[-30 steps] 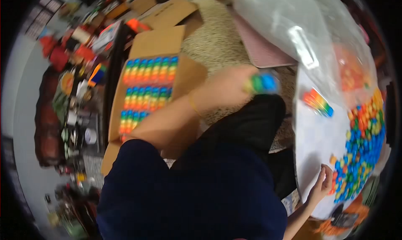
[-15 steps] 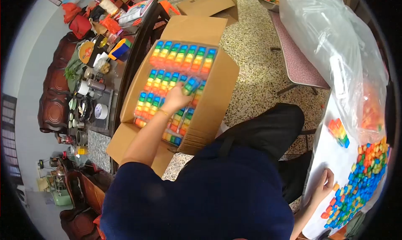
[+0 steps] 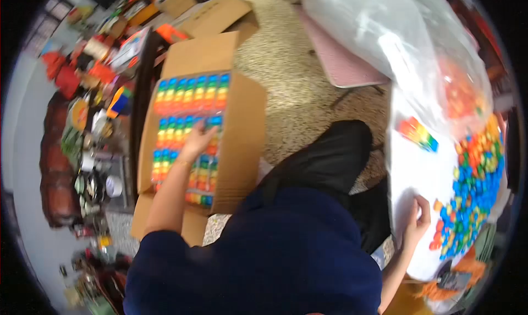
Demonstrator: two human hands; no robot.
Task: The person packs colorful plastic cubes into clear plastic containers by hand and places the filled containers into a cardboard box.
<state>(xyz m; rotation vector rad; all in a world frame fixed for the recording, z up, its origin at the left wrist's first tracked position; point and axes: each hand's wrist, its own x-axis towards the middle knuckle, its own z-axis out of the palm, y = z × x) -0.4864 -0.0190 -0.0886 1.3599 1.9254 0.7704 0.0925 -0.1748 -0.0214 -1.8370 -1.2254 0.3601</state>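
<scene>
My left hand (image 3: 197,141) is among rainbow-coloured packs (image 3: 191,94) in the carton (image 3: 240,144), grip unclear. My right hand (image 3: 418,220) curls, half-parted, near loose coloured pieces (image 3: 474,198).

Matt cardboard box (image 3: 240,144), glossy plastic bag (image 3: 366,23)

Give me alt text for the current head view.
A person's left hand is at the rows of rainbow-coloured packs in an open cardboard box. The right hand, loosely curled, is over a white table, near loose coloured pieces.

Packs (image 3: 191,94) banded blue, green, yellow, orange-red; carton (image 3: 240,144) brown.
</scene>
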